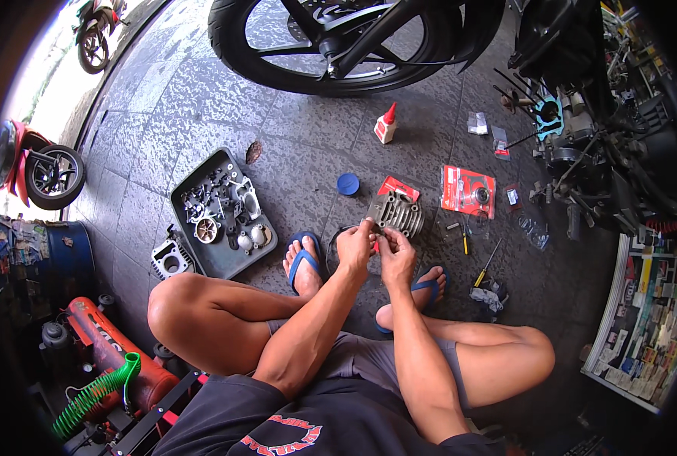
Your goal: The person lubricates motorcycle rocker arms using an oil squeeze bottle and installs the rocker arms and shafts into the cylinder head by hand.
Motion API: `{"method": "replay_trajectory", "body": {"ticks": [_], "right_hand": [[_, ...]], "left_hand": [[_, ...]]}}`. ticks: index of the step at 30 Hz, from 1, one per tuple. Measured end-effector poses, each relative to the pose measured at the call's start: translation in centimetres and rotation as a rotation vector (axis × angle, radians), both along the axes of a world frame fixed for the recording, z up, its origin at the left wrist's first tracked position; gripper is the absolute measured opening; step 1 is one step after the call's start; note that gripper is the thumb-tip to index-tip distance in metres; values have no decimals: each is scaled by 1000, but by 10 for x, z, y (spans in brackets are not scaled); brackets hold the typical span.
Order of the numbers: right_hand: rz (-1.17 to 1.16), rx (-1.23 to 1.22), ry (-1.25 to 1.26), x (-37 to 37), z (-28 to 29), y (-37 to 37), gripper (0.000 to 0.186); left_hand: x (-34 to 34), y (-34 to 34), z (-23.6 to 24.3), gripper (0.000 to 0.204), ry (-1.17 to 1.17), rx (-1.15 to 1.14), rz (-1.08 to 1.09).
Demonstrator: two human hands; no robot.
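My left hand and my right hand meet in front of me, between my feet, fingers pinched close together. Something small sits between the fingertips, with a bit of red showing; its kind cannot be made out. Just beyond the hands lies a grey finned engine cylinder head, with a red packet at its far side. A blue round cap rests left of it. Further off stands a small white bottle with a red nozzle.
To the left, a grey tray holds several metal engine parts, with a cylinder block beside it. A screwdriver, a red parts package and small packets lie on the right. A motorcycle wheel stands ahead; an engine is far right.
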State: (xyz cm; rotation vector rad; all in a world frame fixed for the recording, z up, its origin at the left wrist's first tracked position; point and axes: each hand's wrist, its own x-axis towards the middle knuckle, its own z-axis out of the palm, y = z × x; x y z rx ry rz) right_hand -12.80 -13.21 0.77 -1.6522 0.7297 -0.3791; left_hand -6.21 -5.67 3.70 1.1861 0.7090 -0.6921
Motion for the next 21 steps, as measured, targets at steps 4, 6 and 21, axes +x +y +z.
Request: {"method": "replay_trajectory", "body": {"ticks": [4,6,21], "right_hand": [[71,11,69,5,15,-14,23],[102,-3,89,8,18,-27,22],[490,-391,309,84,52,-168,28]], "left_hand": [[9,4,4,26,71,7,-61],[12,2,8,27,102,-19,-103],[-14,-15,-4,32,-34,159,-135]]}}
